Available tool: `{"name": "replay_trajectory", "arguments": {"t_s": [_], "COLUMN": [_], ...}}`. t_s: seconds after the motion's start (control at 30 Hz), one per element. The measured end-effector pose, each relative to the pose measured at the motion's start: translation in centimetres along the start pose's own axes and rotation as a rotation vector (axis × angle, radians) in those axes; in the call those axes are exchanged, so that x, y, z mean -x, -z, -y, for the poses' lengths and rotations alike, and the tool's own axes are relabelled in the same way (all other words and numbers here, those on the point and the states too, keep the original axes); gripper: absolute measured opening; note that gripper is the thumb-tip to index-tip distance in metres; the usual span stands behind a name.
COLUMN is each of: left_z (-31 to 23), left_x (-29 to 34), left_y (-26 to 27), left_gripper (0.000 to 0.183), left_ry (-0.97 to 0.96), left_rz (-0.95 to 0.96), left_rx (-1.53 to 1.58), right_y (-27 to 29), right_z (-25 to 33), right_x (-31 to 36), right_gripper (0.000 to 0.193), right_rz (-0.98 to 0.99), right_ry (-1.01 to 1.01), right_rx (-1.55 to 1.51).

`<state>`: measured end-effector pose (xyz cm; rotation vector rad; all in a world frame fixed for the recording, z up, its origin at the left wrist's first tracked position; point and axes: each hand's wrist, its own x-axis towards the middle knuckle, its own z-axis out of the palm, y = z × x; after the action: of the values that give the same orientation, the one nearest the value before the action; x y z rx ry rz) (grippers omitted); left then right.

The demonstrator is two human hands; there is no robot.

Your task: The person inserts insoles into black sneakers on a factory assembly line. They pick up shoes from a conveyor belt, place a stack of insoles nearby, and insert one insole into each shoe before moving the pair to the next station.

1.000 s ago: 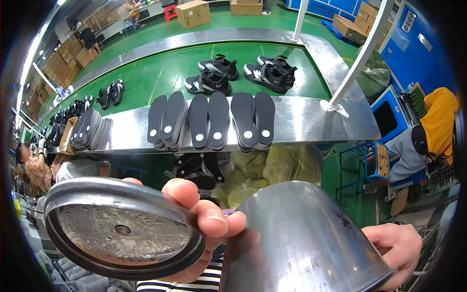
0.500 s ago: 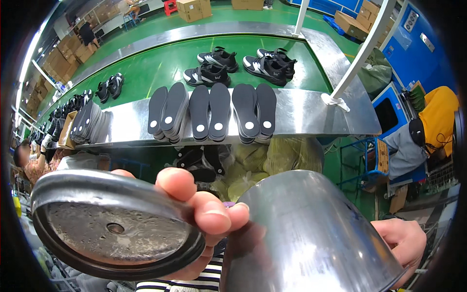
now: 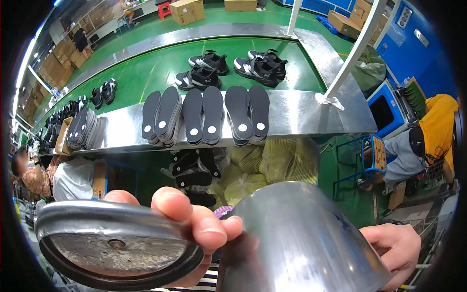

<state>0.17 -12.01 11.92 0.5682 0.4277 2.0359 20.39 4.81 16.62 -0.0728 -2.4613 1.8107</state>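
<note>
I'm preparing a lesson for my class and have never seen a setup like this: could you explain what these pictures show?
There is no machine arm here, only a person's own two bare hands. The pictures come from a wide fisheye camera worn on the head, looking down, so straight edges bend near the rim.

The left hand holds a round metal lid with a small round mark near its middle. The right hand holds the side of a shiny metal pot.

Beyond them is a long table with a metal edge and a green top. Black insoles with white dots lie along the edge, and black shoes stand behind them.
</note>
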Motion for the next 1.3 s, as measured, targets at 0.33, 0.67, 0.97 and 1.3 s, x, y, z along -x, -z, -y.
{"name": "replay_trajectory", "arguments": {"t_s": [0.33,0.67,0.97,1.3], "left_z": [2.6,5.0,8.8,9.6], "left_x": [-0.1,-4.9,-7.1,-5.6], "left_y": [3.9,2.7,4.8,10.7], "left_gripper": [0.063,0.053,0.050,0.045], "left_ry": [0.005,-0.064,-0.072,0.063], "left_rz": [-0.188,0.371,0.546,0.009], "left_rx": [-0.093,-1.436,-1.657,-1.374], "right_y": [0.7,0.0,0.2,7.1], "right_z": [-6.2,-11.4,-14.9,-26.3], "right_x": [-0.5,0.4,1.1,1.7], "right_gripper": [0.013,0.014,0.027,0.010], "right_rz": [0.039,-0.140,-0.261,-0.701], "right_ry": [-0.173,-0.386,-0.408,-0.227], "right_rx": [-0.369,-0.442,-0.723,-0.911]}}
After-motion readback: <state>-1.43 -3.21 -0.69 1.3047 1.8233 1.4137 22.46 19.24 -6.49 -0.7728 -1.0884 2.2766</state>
